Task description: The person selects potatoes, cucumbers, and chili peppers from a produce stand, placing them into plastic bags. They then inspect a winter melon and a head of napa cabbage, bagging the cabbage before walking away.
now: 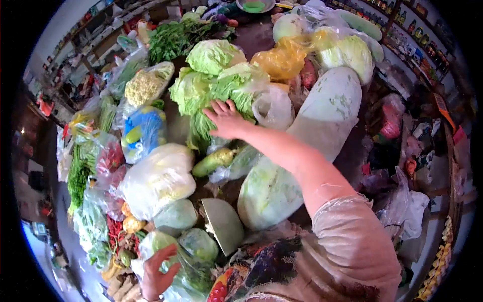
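My right hand (225, 120) reaches out over the middle of the table, its fingers spread on the loose leaves of a green lettuce (196, 93). More pale green heads (215, 56) lie just behind it. Low at the left, my left hand (159, 272) is raised with thumb and fingers apart, holding nothing. Beneath it are plastic-wrapped green vegetables (188, 277). A large winter melon (271, 194) lies under my right forearm, partly hidden by it. Between my hands sit a green gourd-like vegetable (214, 162) and a bagged white cabbage (158, 173).
A cauliflower (143, 86), a blue printed bag (143, 132) and leafy greens (168, 40) line the left side. Another long winter melon (334, 98) and an orange plastic bag (282, 58) lie at the right. Shelves of bottles (415, 30) stand beyond.
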Tool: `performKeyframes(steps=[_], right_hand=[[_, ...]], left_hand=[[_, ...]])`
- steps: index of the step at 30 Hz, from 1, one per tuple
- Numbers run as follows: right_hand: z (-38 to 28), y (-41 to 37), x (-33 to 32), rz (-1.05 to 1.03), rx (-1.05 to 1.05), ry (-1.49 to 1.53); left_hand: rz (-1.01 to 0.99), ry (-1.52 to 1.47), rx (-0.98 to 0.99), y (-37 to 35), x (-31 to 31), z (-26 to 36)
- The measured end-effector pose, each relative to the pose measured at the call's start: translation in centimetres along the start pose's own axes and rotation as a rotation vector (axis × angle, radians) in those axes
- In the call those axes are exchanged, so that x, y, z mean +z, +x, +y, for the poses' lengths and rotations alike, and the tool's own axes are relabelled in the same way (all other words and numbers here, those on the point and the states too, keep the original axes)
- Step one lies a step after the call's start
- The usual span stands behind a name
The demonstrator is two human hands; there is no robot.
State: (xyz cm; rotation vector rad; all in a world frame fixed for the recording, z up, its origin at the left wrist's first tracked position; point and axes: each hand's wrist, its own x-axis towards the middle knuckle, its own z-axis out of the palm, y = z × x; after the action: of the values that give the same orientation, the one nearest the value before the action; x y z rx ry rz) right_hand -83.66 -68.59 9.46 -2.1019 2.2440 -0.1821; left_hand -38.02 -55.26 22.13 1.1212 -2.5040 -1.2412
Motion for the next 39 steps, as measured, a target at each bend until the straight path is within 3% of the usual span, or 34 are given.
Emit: performKeyframes(steps=[4,8,11,14,16,18,20,24,25,27,30,32,35,36,37,39], right_hand=[[-2.0,-4.7,-5.4,-0.166,-0.138,0.124],[-0.8,-12.3,-9.2,0.114,-0.263,0.467],[0.8,-19.0,-12.4,0.194,-0.142,0.797],[2.7,-25.5,-14.0,0.215,-0.011,1.012],[3.4,-29.2,-14.2,0.222,-0.014,1.149],[4.1,-32.3,-13.5,0.221,-0.005,1.313],[4.5,-34.8,-12.5,0.136,0.117,1.345],[5.0,-38.1,-8.1,0.000,0.143,1.529],[5.2,-39.0,-7.6,-0.044,0.129,1.536],[6.4,-40.9,-6.6,-0.118,0.129,1.546],[9.1,-43.7,-6.3,-0.173,0.176,1.499],[11.3,-45.5,-5.7,-0.213,0.219,1.458],[14.4,-47.4,-3.7,-0.323,0.236,1.482],[15.0,-47.8,-2.9,-0.359,0.243,1.493],[15.5,-47.9,-2.3,-0.443,0.225,1.484],[14.2,-47.4,-2.8,-0.412,0.218,1.527]], left_hand=[[-0.178,-0.338,-0.019,-3.8,6.0,0.4],[-0.190,-0.405,-0.165,-4.8,11.7,1.2],[-0.219,-0.488,-0.127,-4.2,15.2,-0.1],[-0.221,-0.367,-0.071,-3.4,18.7,-0.2],[0.032,-0.035,0.203,-2.4,21.4,-0.7],[0.056,-0.028,0.245,-1.7,22.7,-0.2],[0.017,-0.206,-0.021,-1.0,23.4,1.5],[0.177,0.171,0.034,0.8,26.4,2.3],[0.201,0.176,0.031,1.3,27.1,2.6],[0.435,0.259,-0.071,2.2,29.2,2.9],[0.498,0.196,-0.190,3.1,32.0,2.3],[0.652,0.159,-0.137,3.2,32.9,4.3],[0.402,-0.105,-0.174,2.5,32.5,9.9],[0.407,-0.103,-0.184,2.8,32.7,11.7],[0.338,-0.199,-0.115,3.3,33.2,13.5],[0.171,-0.358,-0.043,4.8,34.4,16.6]])
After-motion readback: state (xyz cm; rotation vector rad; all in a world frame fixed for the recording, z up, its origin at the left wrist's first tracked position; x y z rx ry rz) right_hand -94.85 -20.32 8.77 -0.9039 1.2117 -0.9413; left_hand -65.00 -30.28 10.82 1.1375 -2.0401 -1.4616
